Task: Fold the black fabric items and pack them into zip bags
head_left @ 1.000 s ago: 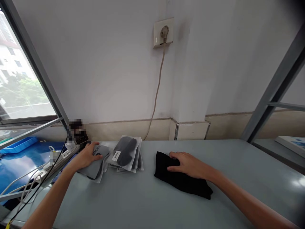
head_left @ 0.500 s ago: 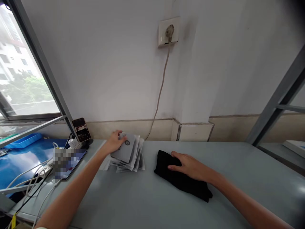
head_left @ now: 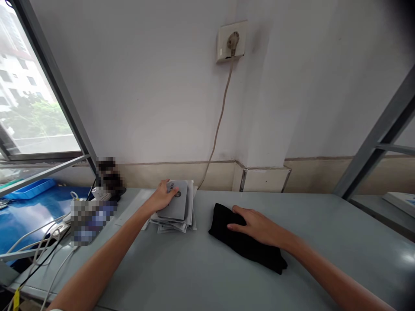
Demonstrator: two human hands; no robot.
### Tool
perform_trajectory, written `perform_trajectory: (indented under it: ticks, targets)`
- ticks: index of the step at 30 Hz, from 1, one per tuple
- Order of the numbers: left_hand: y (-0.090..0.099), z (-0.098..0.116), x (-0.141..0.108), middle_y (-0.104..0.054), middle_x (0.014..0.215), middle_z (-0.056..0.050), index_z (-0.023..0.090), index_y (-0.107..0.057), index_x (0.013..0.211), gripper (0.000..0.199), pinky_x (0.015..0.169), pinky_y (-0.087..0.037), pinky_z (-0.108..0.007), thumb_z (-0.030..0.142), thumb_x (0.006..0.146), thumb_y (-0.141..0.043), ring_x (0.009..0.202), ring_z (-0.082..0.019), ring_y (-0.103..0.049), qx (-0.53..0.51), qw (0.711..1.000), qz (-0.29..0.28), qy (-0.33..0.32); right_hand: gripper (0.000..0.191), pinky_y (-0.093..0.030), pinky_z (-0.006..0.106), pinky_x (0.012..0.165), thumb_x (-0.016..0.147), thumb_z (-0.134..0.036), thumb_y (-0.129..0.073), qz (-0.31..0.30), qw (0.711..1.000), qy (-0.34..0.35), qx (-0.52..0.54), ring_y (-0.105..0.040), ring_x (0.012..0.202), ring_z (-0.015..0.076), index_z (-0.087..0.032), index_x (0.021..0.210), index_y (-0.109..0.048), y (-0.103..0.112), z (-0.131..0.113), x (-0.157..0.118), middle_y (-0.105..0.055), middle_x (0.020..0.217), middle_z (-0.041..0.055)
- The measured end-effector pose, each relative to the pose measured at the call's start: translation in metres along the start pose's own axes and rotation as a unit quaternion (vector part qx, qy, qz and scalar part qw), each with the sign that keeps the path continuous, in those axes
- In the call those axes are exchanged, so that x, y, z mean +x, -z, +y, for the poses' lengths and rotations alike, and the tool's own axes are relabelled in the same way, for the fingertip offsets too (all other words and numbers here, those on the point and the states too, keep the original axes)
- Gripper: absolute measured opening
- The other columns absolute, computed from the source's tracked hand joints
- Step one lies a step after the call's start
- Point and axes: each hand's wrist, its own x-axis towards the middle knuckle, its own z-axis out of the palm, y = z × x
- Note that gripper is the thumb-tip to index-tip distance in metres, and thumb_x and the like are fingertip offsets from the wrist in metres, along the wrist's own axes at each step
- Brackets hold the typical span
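Note:
On the grey table (head_left: 181, 268) lies a stack of grey printed cards in clear sleeves (head_left: 177, 207). My left hand (head_left: 162, 197) grips the top of the stack at its upper left, thumb over the printed face and fingers at the far edge. To the right is a folded black cloth (head_left: 227, 229), lying at a slant. My right hand (head_left: 256, 222) rests on the cloth's upper side, thumb and fingers apart; the fingertips press on the fabric. A flat clear sleeve (head_left: 134, 207) lies left of the stack, partly behind my left forearm.
At the left are a blurred-out device (head_left: 94, 222), white cables (head_left: 39, 250) and a blue tray (head_left: 32, 190) beyond a metal rail. A wall socket (head_left: 231, 41) has a cord hanging behind the table. Metal frame posts stand at both sides.
My left hand has moved slightly right with the top cards, which are turned straighter. More of the clear sleeve left of the stack shows. My right hand stays on the black cloth.

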Motion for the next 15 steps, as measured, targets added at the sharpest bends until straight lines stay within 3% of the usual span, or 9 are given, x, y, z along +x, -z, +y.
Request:
perform_trajectory:
  ticks: [3, 5, 7, 10, 12, 15]
  targets:
    - [0.021, -0.015, 0.002, -0.053, 0.154, -0.019, 0.013, -0.035, 0.154, 0.059, 0.105, -0.046, -0.037, 0.046, 0.107, -0.026, 0.136, -0.027, -0.057, 0.037, 0.999, 0.019, -0.009, 0.065, -0.052, 0.037, 0.080, 0.087, -0.078, -0.055, 0.000, 1.000, -0.026, 0.015, -0.070, 0.094, 0.0331, -0.024, 0.121, -0.067, 0.000, 0.001, 0.000, -0.078, 0.100, 0.0096]
    - [0.035, -0.030, 0.000, -0.062, 0.142, -0.019, 0.013, -0.046, 0.145, 0.050, 0.106, -0.044, -0.041, 0.036, 0.105, -0.027, 0.132, -0.030, -0.059, 0.075, 0.997, 0.027, -0.007, 0.066, -0.053, 0.039, 0.087, 0.086, -0.077, -0.057, -0.002, 0.999, -0.033, 0.030, -0.069, 0.106, 0.0362, -0.023, 0.122, -0.069, 0.001, 0.004, 0.000, -0.078, 0.112, 0.0122]
    - [0.043, -0.047, -0.004, -0.072, 0.122, -0.021, 0.014, -0.062, 0.122, 0.039, 0.098, -0.047, -0.044, 0.037, 0.099, -0.040, 0.120, -0.036, -0.065, 0.117, 0.993, 0.016, 0.014, 0.070, -0.051, 0.042, 0.098, 0.085, -0.077, -0.061, -0.004, 0.998, -0.030, 0.046, -0.064, 0.122, 0.0389, -0.023, 0.128, -0.068, 0.003, 0.008, 0.000, -0.072, 0.132, 0.0138]
    - [0.042, -0.068, -0.012, -0.077, 0.096, -0.016, 0.019, -0.066, 0.092, 0.028, 0.083, -0.050, -0.040, 0.045, 0.088, -0.058, 0.098, -0.037, -0.071, 0.156, 0.987, -0.028, 0.031, 0.077, -0.050, 0.045, 0.104, 0.085, -0.077, -0.060, -0.011, 0.997, -0.036, 0.071, -0.061, 0.128, 0.0401, -0.024, 0.141, -0.061, 0.005, 0.014, 0.001, -0.060, 0.151, 0.0129]
    - [0.035, -0.076, -0.015, -0.077, 0.094, -0.015, 0.021, -0.064, 0.088, 0.031, 0.077, -0.050, -0.038, 0.051, 0.085, -0.061, 0.091, -0.035, -0.071, 0.168, 0.984, -0.048, 0.027, 0.079, -0.049, 0.046, 0.109, 0.088, -0.076, -0.057, -0.006, 0.996, -0.039, 0.085, -0.057, 0.134, 0.0404, -0.024, 0.148, -0.055, 0.005, 0.018, 0.002, -0.053, 0.158, 0.0121]
    - [0.027, -0.081, -0.016, -0.075, 0.101, -0.017, 0.020, -0.063, 0.092, 0.036, 0.078, -0.050, -0.037, 0.055, 0.086, -0.059, 0.093, -0.035, -0.071, 0.183, 0.981, -0.059, 0.014, 0.083, -0.036, 0.048, 0.122, 0.090, -0.075, -0.055, 0.013, 0.994, -0.042, 0.100, -0.041, 0.150, 0.0388, -0.024, 0.155, -0.046, 0.003, 0.022, 0.003, -0.043, 0.165, 0.0102]
